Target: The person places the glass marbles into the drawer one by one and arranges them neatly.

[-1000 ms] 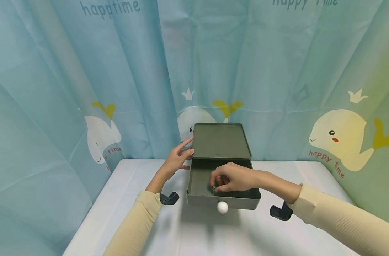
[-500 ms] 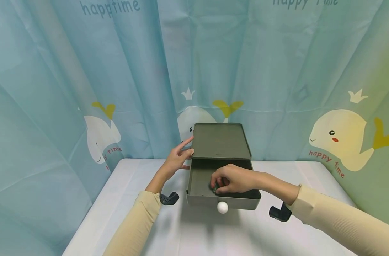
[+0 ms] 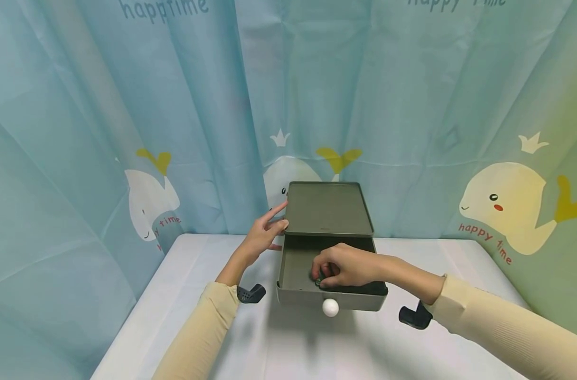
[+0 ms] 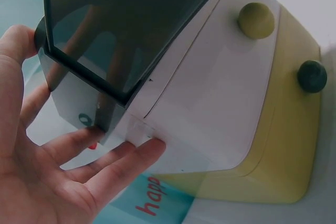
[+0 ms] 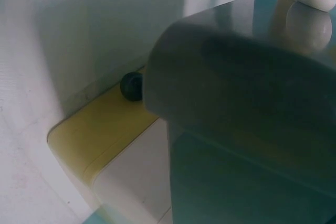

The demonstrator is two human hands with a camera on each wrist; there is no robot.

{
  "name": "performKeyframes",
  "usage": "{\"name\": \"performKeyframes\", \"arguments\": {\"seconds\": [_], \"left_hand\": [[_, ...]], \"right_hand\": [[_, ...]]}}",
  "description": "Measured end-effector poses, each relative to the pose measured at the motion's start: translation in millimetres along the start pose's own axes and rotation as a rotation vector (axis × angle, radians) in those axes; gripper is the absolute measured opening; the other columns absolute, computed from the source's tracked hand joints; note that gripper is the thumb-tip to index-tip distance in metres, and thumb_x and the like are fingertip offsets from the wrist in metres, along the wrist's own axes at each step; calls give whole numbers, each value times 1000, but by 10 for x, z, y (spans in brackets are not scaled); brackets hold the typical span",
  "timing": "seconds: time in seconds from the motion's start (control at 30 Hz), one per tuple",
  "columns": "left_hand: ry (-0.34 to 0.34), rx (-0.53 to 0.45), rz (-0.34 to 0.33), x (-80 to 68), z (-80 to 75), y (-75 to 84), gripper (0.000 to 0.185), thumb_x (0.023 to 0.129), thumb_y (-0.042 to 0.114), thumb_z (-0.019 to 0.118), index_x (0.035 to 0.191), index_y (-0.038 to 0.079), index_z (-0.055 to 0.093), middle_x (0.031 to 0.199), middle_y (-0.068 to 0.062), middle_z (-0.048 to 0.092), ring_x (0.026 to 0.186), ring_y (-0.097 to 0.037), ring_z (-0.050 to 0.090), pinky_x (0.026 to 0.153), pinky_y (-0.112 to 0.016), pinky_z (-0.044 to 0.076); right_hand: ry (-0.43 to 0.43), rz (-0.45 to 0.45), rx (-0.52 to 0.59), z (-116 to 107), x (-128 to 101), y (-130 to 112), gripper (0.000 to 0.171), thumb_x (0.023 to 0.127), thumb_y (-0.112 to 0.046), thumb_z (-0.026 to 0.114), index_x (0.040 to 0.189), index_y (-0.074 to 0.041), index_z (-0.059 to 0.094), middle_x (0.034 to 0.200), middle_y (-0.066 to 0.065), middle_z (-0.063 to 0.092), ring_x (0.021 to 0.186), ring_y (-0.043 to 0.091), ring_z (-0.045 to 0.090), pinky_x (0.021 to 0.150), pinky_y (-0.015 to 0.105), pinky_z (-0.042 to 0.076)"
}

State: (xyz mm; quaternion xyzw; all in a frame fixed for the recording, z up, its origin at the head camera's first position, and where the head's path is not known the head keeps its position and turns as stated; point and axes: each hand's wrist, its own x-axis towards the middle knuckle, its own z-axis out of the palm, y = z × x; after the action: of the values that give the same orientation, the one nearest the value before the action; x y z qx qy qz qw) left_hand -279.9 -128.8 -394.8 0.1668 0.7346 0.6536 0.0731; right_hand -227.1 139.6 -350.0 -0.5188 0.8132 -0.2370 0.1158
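Note:
A small drawer chest [image 3: 328, 208] with a dark green top stands on the table, its top drawer [image 3: 295, 266] pulled out toward me. My left hand [image 3: 260, 235] rests on the chest's left side; in the left wrist view its fairly straight fingers [image 4: 126, 166] lie along the side wall. My right hand [image 3: 350, 265] reaches into the drawer, fingers curled down, pinching a small dark green thing [image 3: 319, 281] close to the drawer floor. Mostly hidden by the fingers, its kind does not show. The right wrist view is largely filled by the drawer front [image 5: 236, 72].
A white knob [image 3: 330, 307] sticks out of the drawer front. Below are a white drawer [image 4: 215, 82] with an olive knob [image 4: 256, 20] and a yellow drawer [image 4: 294, 129] with a dark green knob [image 4: 312, 76]. A curtain [image 3: 402, 105] hangs behind the white table [image 3: 174, 295].
The right hand has lowered very slightly inside the drawer and keeps its pinch on the small green thing. The left hand stays in place.

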Motion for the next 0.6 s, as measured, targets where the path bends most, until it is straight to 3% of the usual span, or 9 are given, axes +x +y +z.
{"name": "performKeyframes", "arguments": {"seconds": [0.6], "left_hand": [[4, 11, 0, -13, 7, 7, 60, 105, 31, 59, 161, 33, 37, 153, -21, 48, 131, -39, 52, 90, -58, 57]], "right_hand": [[-10, 14, 3, -4, -8, -15, 13, 92, -11, 78, 104, -14, 74, 78, -11, 58, 63, -1, 51, 63, 20, 49]]}}
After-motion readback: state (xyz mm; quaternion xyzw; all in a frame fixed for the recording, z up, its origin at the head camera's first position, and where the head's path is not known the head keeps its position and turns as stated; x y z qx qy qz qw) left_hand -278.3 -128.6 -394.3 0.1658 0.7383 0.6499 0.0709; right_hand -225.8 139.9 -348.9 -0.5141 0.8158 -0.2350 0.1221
